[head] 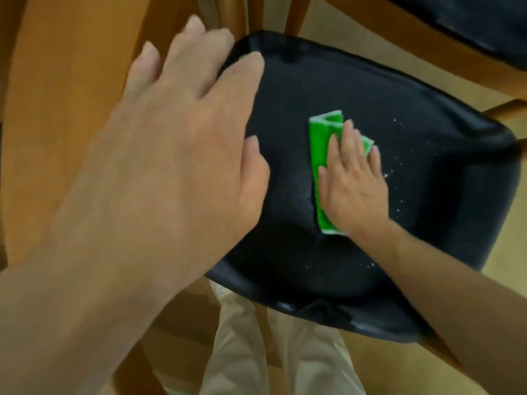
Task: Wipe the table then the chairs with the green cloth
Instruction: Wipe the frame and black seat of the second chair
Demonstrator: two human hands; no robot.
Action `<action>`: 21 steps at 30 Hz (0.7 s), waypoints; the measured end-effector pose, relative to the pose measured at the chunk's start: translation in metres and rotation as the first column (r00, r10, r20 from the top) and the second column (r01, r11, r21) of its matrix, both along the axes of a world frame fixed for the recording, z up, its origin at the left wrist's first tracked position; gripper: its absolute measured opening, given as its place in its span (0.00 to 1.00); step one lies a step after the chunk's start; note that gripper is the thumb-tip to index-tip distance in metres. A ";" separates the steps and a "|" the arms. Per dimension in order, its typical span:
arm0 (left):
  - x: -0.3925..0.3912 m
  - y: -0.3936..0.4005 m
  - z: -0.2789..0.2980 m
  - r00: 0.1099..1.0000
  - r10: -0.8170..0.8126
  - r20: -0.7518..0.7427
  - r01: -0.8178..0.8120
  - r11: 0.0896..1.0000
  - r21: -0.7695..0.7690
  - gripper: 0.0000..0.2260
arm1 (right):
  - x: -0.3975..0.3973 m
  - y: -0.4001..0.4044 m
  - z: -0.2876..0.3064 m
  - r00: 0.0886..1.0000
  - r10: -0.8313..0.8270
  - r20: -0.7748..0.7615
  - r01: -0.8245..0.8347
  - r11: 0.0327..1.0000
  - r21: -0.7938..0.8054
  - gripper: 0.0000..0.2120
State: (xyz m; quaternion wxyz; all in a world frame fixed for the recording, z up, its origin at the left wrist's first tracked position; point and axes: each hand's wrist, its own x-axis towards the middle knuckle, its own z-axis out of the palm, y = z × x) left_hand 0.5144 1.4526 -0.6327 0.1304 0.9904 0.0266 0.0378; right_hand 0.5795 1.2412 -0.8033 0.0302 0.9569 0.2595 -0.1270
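Observation:
A black padded chair seat (413,115) fills the middle of the view. On it lies the folded green cloth (320,155). My right hand (355,183) lies flat on the cloth with straight fingers, pressing it onto the seat. White crumbs (395,166) are scattered on the seat to the right of that hand. My left hand (182,132) is large and close to the camera, fingers spread, over the seat's left edge beside the wooden table (65,95); it holds nothing.
A second black chair seat (470,21) with a wooden frame stands at the top right. Wooden chair legs (293,15) show at the top. My light trousers (273,352) are below the seat, over a pale wooden floor (507,280).

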 end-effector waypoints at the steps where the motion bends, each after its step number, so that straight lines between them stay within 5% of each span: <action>1: 0.006 0.003 -0.001 1.000 -0.011 -0.029 0.011 1.000 0.022 0.25 | 0.023 -0.002 0.001 0.996 -0.085 0.004 0.085 0.996 -0.013 0.28; 4: 0.018 0.002 -0.028 0.913 -0.036 -0.405 0.030 0.999 -0.020 0.29 | 0.061 -0.001 0.005 0.985 -0.170 0.003 0.170 0.985 -0.019 0.29; 7: 0.010 -0.008 -0.074 0.625 0.011 -0.781 -0.075 0.996 -0.046 0.34 | 0.048 0.006 0.005 0.983 -0.179 -0.029 0.180 0.983 0.038 0.29; 16: -0.008 -0.034 -0.135 0.387 0.117 -0.914 -0.004 0.992 0.126 0.69 | -0.057 0.001 0.002 0.998 -0.004 -0.068 0.014 0.990 0.141 0.26; 21: -0.005 -0.042 -0.141 0.237 0.194 -0.952 -0.037 0.981 0.191 0.75 | -0.072 -0.012 0.003 0.982 0.148 -0.113 -0.131 0.981 0.146 0.27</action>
